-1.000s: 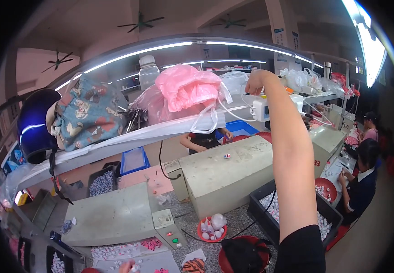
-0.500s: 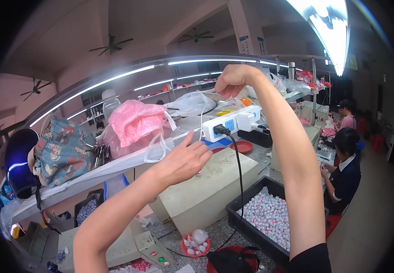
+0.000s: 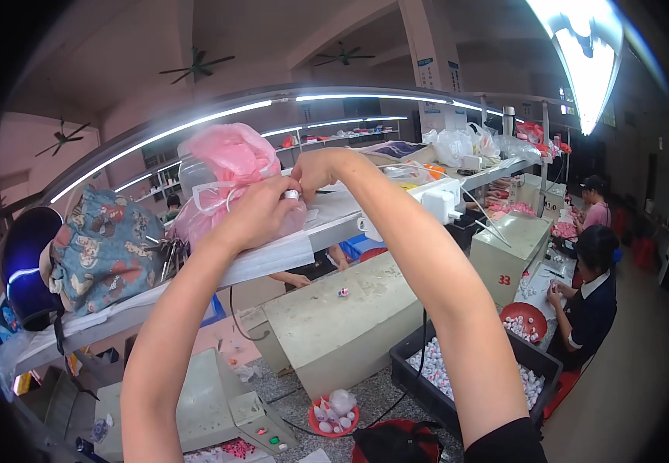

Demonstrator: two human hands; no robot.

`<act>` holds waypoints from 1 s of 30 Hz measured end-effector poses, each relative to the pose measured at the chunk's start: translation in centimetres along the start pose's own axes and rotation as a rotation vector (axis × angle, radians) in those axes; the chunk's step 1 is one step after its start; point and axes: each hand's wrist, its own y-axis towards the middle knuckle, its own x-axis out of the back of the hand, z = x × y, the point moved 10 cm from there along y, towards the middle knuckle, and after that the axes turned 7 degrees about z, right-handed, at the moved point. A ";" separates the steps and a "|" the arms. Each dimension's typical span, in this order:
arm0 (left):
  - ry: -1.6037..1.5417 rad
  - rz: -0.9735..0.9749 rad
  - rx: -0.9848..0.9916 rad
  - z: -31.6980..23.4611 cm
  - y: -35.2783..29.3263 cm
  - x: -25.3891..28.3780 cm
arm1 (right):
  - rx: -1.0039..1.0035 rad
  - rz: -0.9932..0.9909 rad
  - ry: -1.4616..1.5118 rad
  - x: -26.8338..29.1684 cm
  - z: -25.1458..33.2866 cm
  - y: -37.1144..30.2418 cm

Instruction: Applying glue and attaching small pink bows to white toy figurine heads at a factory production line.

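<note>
Both arms are up at the overhead shelf [image 3: 288,258], and the hands meet right in front of the pink plastic bag [image 3: 230,166] that sits on it. The left hand [image 3: 253,216] and the right hand [image 3: 320,171] pinch a small silvery-white piece [image 3: 292,194] between their fingertips; both grips are closed on it, thumb and fingers tight. What the piece is exactly, too small to tell.

How far along? My read: the piece is in hand and being worked or fitted at shelf height, not set down anywhere yet, so the handling is mid-way. The bag itself sits knotted at the neck and untouched, just behind the fingers.

On the shelf, a patterned blue fabric bag [image 3: 107,247] with a bunch of keys [image 3: 166,255] lies to the left, and a white boxy device [image 3: 436,204] to the right. Below, beige machine housings [image 3: 350,324] stand on a speckled desk [image 3: 292,386], with a black crate [image 3: 489,378] of small white and pink parts and a red bowl [image 3: 336,413]. It's a long workshop: ceiling fans, tube lights, and other workers seated at the right.
</note>
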 end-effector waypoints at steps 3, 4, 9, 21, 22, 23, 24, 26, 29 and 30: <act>-0.052 -0.028 -0.025 -0.7 -0.3 0.3 | -0.075 0.058 0.346 -0.2 -2.5 1.3; -0.039 -0.042 -0.066 -1.2 -0.5 0.2 | -0.076 0.040 0.460 0.1 -2.6 0.1; -0.011 -0.011 -0.155 -2.3 -0.6 -0.6 | -0.367 0.068 0.490 -0.9 -5.7 1.3; 0.206 0.047 -0.107 -0.8 0.5 -1.3 | -0.128 -0.290 0.807 -1.0 -5.9 6.6; 0.194 0.061 -0.048 -0.1 0.6 -1.4 | -0.243 -0.191 0.614 -2.1 -6.3 6.7; 0.184 0.074 0.010 0.5 0.7 -1.5 | -0.254 -0.195 0.616 -2.2 -6.2 6.4; 0.173 0.051 0.006 0.6 0.7 -1.5 | -0.253 -0.250 0.525 -1.7 -5.7 5.9; 0.145 -0.003 -0.057 0.1 0.4 -1.4 | -0.228 -0.334 0.216 0.1 -4.7 4.4; 0.141 -0.066 -0.159 -1.5 -0.1 -0.8 | -0.378 -0.489 0.083 4.5 -5.4 -1.9; 0.167 -0.081 -0.199 -2.5 -0.5 -0.2 | -0.340 -0.521 0.092 5.8 -5.9 -4.1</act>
